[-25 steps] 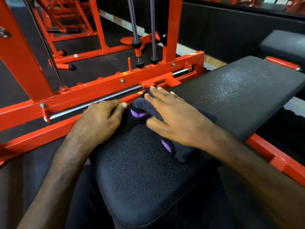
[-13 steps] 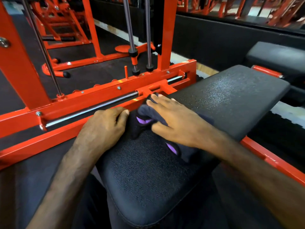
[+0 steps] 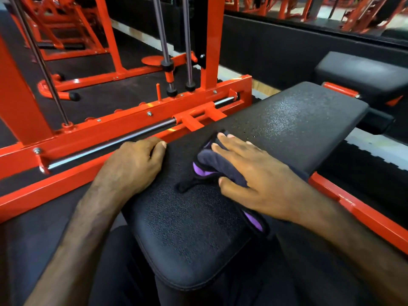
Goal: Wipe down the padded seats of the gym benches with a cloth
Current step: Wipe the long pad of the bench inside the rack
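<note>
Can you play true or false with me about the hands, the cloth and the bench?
1. The right hand presses the cloth flat on the black bench pad. True.
2. The cloth is bright yellow. False: it is dark with purple showing.
3. The left hand rests at the pad's edge, not on the cloth. True.
4. The frame beside the bench is blue. False: it is orange-red.
5. The left hand holds a spray bottle. False: it holds nothing.

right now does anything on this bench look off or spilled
Small droplets sit on the seat just beyond the cloth under the right hand, likely unwiped wet spots. No visible damage.
</note>
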